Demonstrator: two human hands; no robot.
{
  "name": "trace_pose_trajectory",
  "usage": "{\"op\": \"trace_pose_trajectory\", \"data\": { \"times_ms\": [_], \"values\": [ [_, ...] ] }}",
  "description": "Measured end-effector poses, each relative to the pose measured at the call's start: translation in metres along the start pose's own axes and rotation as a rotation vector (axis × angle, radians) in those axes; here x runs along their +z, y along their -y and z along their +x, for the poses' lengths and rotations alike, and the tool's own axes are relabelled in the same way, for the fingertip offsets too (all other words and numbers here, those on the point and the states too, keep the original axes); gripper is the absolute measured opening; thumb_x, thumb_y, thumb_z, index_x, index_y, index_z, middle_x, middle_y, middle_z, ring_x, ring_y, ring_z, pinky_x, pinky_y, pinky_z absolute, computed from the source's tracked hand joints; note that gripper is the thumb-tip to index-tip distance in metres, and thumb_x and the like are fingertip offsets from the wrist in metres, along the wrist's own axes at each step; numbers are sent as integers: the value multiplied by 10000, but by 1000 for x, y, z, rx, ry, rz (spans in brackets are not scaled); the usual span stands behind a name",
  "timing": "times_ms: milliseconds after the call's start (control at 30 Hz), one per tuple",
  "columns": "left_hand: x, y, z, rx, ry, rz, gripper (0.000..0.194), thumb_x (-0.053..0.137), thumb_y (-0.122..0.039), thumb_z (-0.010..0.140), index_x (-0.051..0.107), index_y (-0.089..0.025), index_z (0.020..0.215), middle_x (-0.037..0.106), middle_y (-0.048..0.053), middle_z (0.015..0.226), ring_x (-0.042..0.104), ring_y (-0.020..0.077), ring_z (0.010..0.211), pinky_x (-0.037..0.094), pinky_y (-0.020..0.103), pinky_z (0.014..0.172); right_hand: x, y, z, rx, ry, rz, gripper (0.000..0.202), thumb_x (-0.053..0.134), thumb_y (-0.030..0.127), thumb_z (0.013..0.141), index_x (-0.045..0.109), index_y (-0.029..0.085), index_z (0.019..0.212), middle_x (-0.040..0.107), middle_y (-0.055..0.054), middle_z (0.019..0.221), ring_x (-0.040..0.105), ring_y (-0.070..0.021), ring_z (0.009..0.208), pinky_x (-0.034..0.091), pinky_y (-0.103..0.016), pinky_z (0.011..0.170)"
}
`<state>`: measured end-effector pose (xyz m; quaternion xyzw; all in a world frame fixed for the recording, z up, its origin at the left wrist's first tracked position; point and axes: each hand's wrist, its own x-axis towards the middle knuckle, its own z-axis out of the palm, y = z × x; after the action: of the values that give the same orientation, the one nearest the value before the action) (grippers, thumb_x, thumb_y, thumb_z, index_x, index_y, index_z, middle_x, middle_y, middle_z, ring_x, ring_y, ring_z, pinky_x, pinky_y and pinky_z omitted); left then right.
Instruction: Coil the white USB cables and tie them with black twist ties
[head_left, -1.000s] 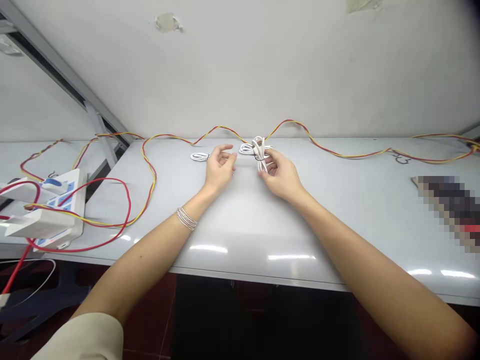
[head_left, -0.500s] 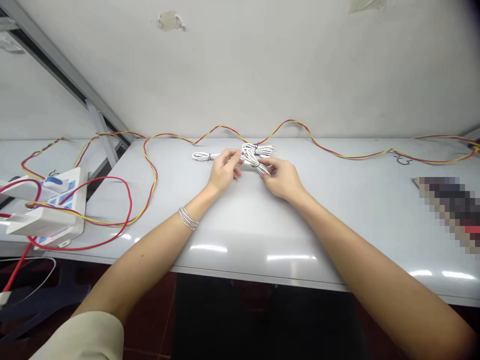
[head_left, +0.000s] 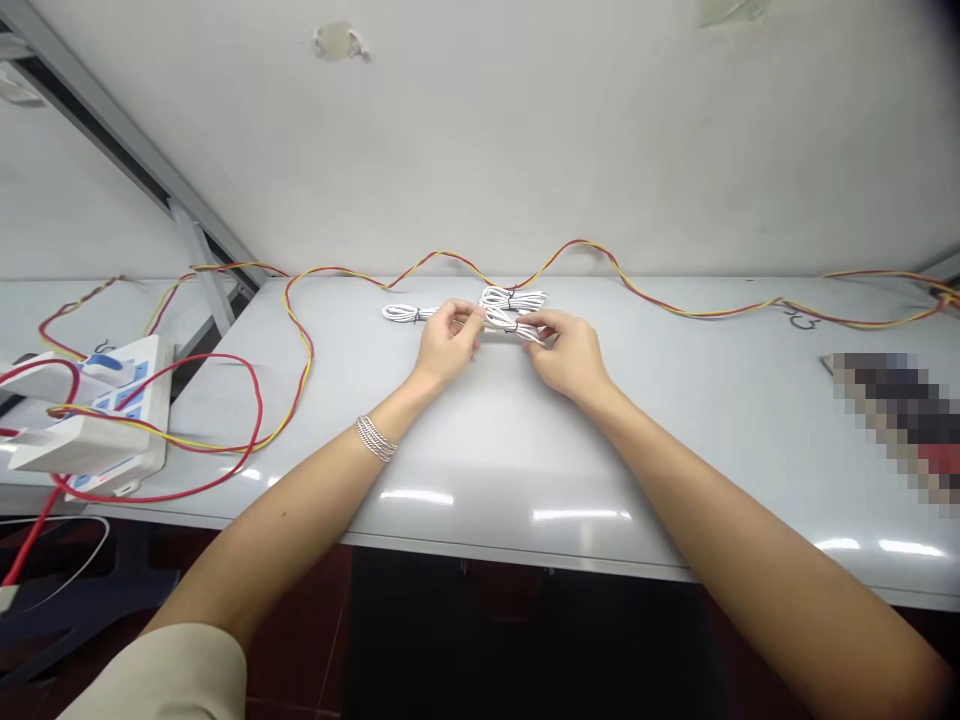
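A bundled white cable (head_left: pixel 501 322), tied with a dark tie, is held between both hands above the grey table. My left hand (head_left: pixel 448 343) pinches its left end. At the right end, the fingers of my right hand (head_left: pixel 559 350) close on the loops. Just behind it lies another tied white cable bundle (head_left: pixel 517 298). A further white bundle (head_left: pixel 405 314) rests on the table to the left, its right end partly hidden by my left hand.
A white power strip (head_left: pixel 150 390) with plugs and looping red cable stands at the left. Red and yellow wires (head_left: pixel 442 254) run along the wall. A pixelated object (head_left: pixel 900 410) lies at the right. The table's front edge (head_left: pixel 517 556) is nearer me.
The held bundle has turned from a steep slant to lying nearly level, its right end raised slightly. Both hands keep hold of it and have barely moved.
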<state>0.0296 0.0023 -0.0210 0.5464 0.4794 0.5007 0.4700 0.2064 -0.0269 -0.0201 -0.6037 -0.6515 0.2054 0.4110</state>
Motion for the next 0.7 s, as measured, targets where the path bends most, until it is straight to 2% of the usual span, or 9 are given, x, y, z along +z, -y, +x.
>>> {"op": "trace_pose_trajectory", "data": {
  "times_ms": [67, 167, 300, 400, 467, 533, 600, 700],
  "values": [
    [-1, 1, 0, 30, -9, 52, 139, 684, -260, 873, 582, -175, 831, 593, -17, 698, 542, 94, 559, 437, 224, 538, 0, 0, 0, 0, 1, -16, 381, 598, 98, 690, 798, 159, 1009, 766, -82, 947, 659, -246, 811, 548, -412, 836],
    [-6, 0, 0, 172, -72, 214, 130, 688, -206, 825, 597, -185, 915, 629, 9, 794, 584, 125, 696, 480, 249, 677, -2, -1, 1, 19, -17, -72, 399, 582, 58, 689, 804, 162, 1003, 760, -94, 949, 662, -273, 865, 540, -433, 876],
    [-17, -6, 3, 359, -234, 548, 296, 677, -130, 748, 604, -208, 1024, 652, 85, 1025, 596, 259, 1060, 468, 386, 962, -4, -6, 5, 87, -10, -146, 451, 583, 38, 693, 806, 153, 1067, 759, -115, 991, 677, -295, 918, 538, -459, 924],
    [-28, -10, 9, 325, -387, 779, 437, 651, -84, 697, 606, -211, 1112, 613, 139, 1200, 515, 355, 1226, 386, 514, 1074, -5, -12, 10, 100, -14, -145, 476, 586, 43, 722, 792, 144, 1139, 771, -121, 1060, 699, -295, 957, 544, -461, 953],
    [-38, -13, 14, 231, -409, 871, 497, 618, -77, 702, 599, -208, 1181, 598, 152, 1250, 504, 374, 1252, 375, 545, 1078, -6, -15, 12, 97, -26, -140, 490, 588, 52, 746, 775, 142, 1190, 774, -123, 1117, 708, -297, 1004, 541, -466, 985],
    [-51, -14, 20, 143, -364, 953, 524, 571, -59, 716, 603, -205, 1218, 601, 152, 1282, 501, 369, 1277, 373, 547, 1085, -6, -18, 14, 91, -32, -144, 483, 599, 73, 768, 764, 146, 1217, 771, -121, 1158, 710, -300, 1051, 531, -469, 1017],
    [-65, -15, 26, 87, -264, 1026, 516, 565, -63, 741, 623, -220, 1229, 602, 138, 1322, 507, 353, 1298, 375, 530, 1102, -6, -20, 15, 73, -25, -148, 443, 611, 101, 792, 769, 150, 1202, 768, -120, 1178, 708, -301, 1076, 525, -467, 1032],
    [-83, -14, 33, 39, -53, 1116, 510, 632, -75, 712, 686, -206, 1202, 645, 126, 1294, 546, 353, 1256, 401, 496, 1087, -6, -22, 15, 42, -15, -138, 373, 608, 133, 825, 780, 152, 1155, 760, -124, 1187, 707, -293, 1050, 536, -466, 1005]
  ]
}}
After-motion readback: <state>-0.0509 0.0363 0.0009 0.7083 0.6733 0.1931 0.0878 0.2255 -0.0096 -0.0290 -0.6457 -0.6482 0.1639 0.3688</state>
